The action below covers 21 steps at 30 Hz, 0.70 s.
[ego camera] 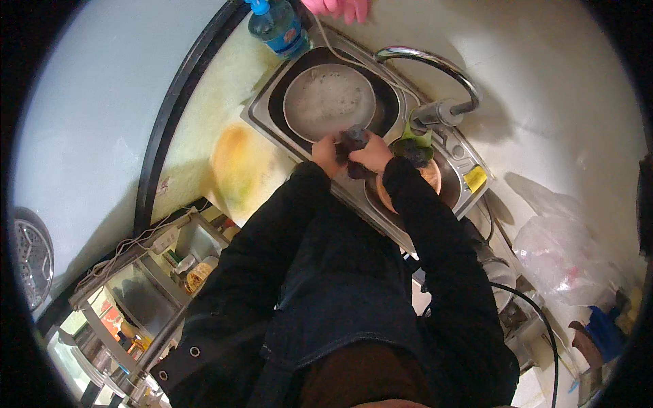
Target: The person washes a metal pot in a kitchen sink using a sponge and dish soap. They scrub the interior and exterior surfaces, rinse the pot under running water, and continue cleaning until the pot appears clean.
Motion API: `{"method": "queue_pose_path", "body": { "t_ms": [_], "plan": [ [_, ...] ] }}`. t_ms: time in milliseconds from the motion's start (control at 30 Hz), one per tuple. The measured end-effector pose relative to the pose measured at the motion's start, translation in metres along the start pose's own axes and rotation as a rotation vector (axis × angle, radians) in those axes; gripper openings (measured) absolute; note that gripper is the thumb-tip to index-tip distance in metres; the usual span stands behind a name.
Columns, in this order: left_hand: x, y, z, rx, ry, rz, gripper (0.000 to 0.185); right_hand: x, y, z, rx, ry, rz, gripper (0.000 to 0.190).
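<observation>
Both hands meet over the near side of the sink, gripping a dark, crumpled bundle point(354, 135) that looks like wet cloth; its exact kind is blurred. My left hand point(327, 154) has hold of its left side, and my right hand point(375, 154) grips it from the right. Just beyond them, a round metal pan point(330, 102) with cloudy, foamy water sits in the larger sink bowl point(388, 104). An orange mesh colander point(432, 177) lies in the smaller bowl, partly hidden by my right sleeve. Above it hangs a green caddy point(411, 133) with a dark scrubber point(414, 153).
A chrome faucet point(438, 56) arches behind the sink, with a pale cord point(352, 60) near its base. A blue pump bottle point(278, 30) stands at the back left corner, near pink gloves point(347, 7). A yellow sponge point(475, 178) rests at the right rim. Plastic bags point(566, 260) lie to the right.
</observation>
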State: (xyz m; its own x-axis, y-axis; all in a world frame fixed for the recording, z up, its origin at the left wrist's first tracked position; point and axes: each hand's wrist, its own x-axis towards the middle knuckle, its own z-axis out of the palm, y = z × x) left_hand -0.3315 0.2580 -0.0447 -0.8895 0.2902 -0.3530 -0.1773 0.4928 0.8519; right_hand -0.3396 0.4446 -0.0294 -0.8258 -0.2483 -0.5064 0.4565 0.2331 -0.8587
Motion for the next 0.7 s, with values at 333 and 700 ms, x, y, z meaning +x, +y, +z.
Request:
{"method": "queue_pose_path", "body": {
  "t_ms": [333,700],
  "plan": [
    [-0.002,-0.012,-0.002,0.434,0.086,0.091,0.072,-0.007,-0.026,0.025,-1.026,0.098,-0.201,0.036],
    [0.010,-0.063,-0.011,-1.184,-0.103,-0.505,0.033,0.009,-0.016,0.036,-0.347,0.268,0.144,0.074]
  ]
}}
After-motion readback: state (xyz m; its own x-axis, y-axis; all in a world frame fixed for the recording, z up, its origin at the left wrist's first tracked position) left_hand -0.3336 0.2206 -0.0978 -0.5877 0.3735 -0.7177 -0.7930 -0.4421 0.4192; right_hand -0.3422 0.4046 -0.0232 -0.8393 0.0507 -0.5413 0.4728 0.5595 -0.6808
